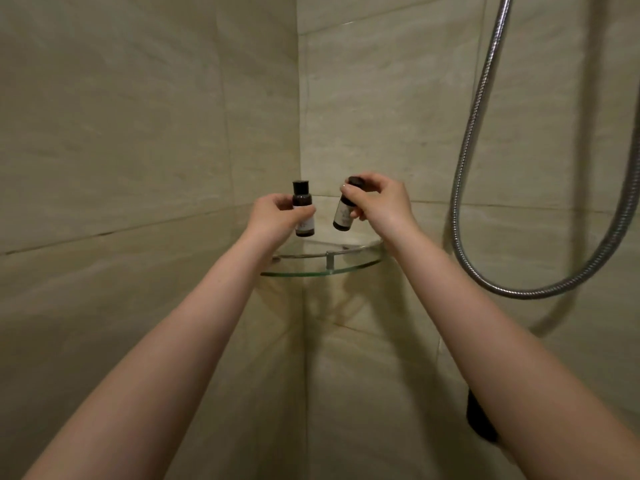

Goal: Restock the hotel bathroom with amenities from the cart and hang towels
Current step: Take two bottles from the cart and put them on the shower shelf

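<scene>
Each hand's grip pinches a small dark toiletry bottle: left hand holds the left bottle upright, right hand the tilted right bottle, both above the glass corner shelf, apparently for setting down.

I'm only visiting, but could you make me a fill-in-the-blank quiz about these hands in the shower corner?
1. The left hand holds a small dark brown bottle upright; its cap is ____.
2. The right hand pinches a matching second bottle, which is ____, not upright.
3. Beneath both is a curved corner shelf of clear ____.
4. The ribbed silver shower hose hangs nearer the ____ hand.
Missing words: black; tilted; glass; right.
</scene>
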Available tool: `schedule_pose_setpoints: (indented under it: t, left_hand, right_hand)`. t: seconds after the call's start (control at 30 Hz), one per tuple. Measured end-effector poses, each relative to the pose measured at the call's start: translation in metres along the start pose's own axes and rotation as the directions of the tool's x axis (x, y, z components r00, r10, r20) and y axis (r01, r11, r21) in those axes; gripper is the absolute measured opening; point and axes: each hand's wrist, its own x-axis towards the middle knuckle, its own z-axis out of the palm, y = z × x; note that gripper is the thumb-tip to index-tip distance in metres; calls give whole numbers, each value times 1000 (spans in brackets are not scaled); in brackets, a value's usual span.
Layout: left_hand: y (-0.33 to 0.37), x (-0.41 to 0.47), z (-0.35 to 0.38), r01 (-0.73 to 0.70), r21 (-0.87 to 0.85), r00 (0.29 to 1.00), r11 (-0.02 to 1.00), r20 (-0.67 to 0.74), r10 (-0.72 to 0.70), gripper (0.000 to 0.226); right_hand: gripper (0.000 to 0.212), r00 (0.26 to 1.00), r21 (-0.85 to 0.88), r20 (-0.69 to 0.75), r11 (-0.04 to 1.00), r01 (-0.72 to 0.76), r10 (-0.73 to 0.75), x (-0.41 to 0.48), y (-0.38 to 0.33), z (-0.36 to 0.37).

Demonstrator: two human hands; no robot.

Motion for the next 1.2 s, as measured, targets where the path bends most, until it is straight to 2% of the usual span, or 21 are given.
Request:
schedule_pose_setpoints:
  t: [0.2,0.4,0.63,0.87,1.03,1.2]
  left_hand:
    - [-21,56,12,43,191,997,981,53,-54,25]
    - [-40,89,13,50,406,976,912,173,-131,27]
    - [-61,104,16,61,468,957,881,223,-184,19]
    - [-64,108,18,96,462,945,882,236,-227,21]
    - [-65,108,13,161,445,911,881,275,-306,42]
    - [-66,105,12,158,430,911,889,282,-299,49]
  right_hand:
    - [14,997,-230,81,973,7,12,56,42,19]
    - [23,959,-363,221,927,-91,180,81,54,25]
    - [19,900,-452,340,887,-99,274,94,67,37]
    - [22,888,-421,339,894,-152,311,99,73,41]
    - [29,870,-399,372,902,-164,323,96,72,30]
    - [25,858,-567,386,821,-69,339,93,69,34]
